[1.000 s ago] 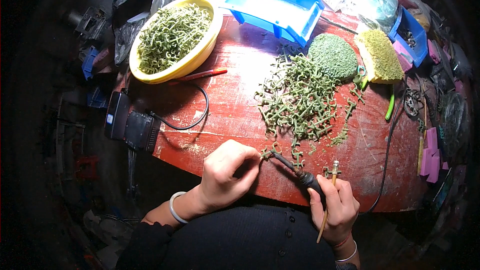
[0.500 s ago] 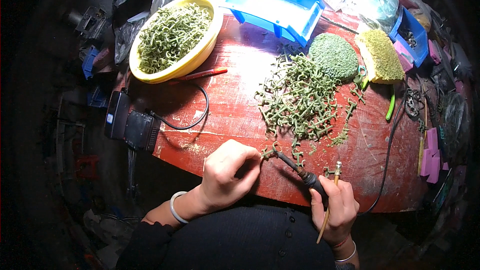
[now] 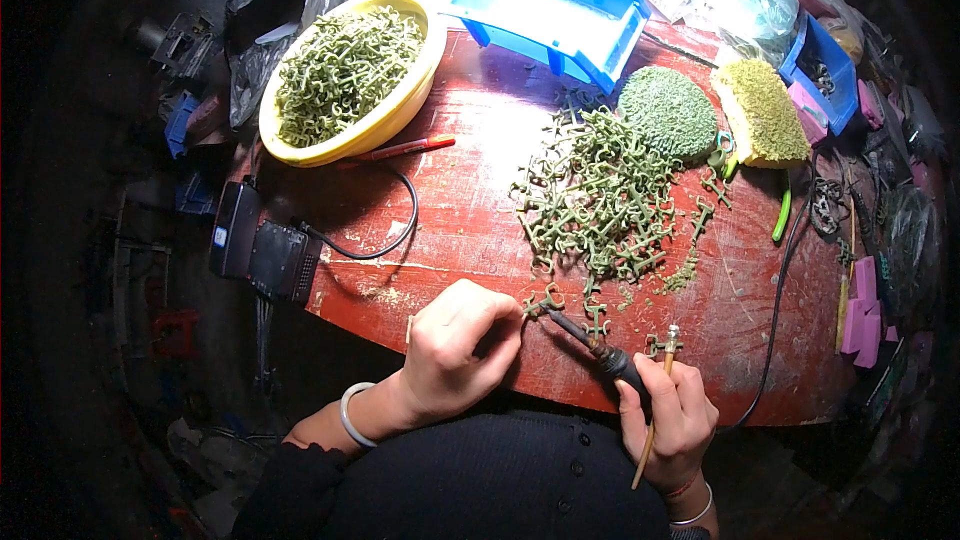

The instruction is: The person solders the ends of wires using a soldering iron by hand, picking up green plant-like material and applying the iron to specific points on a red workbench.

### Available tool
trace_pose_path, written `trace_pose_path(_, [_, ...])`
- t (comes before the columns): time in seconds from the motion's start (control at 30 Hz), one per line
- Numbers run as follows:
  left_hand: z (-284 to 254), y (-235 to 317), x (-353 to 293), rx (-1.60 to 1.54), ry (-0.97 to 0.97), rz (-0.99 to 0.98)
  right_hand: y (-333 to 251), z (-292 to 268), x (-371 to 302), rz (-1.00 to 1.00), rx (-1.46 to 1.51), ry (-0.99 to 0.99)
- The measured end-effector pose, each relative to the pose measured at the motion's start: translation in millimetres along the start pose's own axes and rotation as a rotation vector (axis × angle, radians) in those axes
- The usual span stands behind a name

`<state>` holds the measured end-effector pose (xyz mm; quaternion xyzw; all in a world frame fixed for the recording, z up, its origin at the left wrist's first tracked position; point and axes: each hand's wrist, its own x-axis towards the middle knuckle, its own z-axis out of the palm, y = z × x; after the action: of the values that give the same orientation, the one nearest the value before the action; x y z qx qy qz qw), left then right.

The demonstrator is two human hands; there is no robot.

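Near the table's front edge, my left hand is closed, thumb and forefinger pinching a small green hook-shaped piece. My right hand grips a soldering iron with a black handle and dark shaft. Its tip meets or nearly meets the pinched piece; exact contact is too small to tell. A thin wooden stick tool with a metal end also sits between the right fingers. Beyond both hands lies a loose heap of similar green pieces. A few single ones lie close to the iron.
A yellow bowl full of green pieces stands at far left, a red pen beside it. At the back is a blue bin. A green textured mound and yellow sponge-like block sit right; a black cable crosses there.
The soldering iron's tip has shifted slightly left and down toward the piece in my left hand. My left hand has stayed in place.
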<state>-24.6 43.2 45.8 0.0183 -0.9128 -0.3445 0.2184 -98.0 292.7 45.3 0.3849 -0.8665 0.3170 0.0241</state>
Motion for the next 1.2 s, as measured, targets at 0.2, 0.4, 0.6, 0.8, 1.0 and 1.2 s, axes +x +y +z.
trace_pose_path(0.2, [0.9, 0.3, -0.3, 0.014, 0.006, -0.005, 0.1, 0.3, 0.1, -0.002, -0.006, 0.005])
trace_pose_path(0.4, [0.6, 0.0, -0.5, 0.017, 0.000, -0.003, -0.7, -0.8, 0.8, 0.007, -0.003, -0.005])
trace_pose_path(0.6, [-0.1, 0.5, 1.0, 0.011, -0.004, 0.002, 0.4, 0.5, 0.3, 0.012, 0.018, 0.006])
trace_pose_path(0.8, [0.4, -0.1, 0.8, 0.017, -0.002, -0.003, 0.5, 0.1, 0.4, 0.013, 0.033, 0.022])
trace_pose_path(1.0, [0.4, 0.7, 1.8, 0.020, -0.002, 0.001, 0.4, 0.1, -1.1, 0.045, 0.042, 0.006])
trace_pose_path(1.2, [-0.6, 0.4, 0.7, 0.019, -0.006, -0.003, 3.0, 3.1, -2.6, 0.026, 0.065, 0.063])
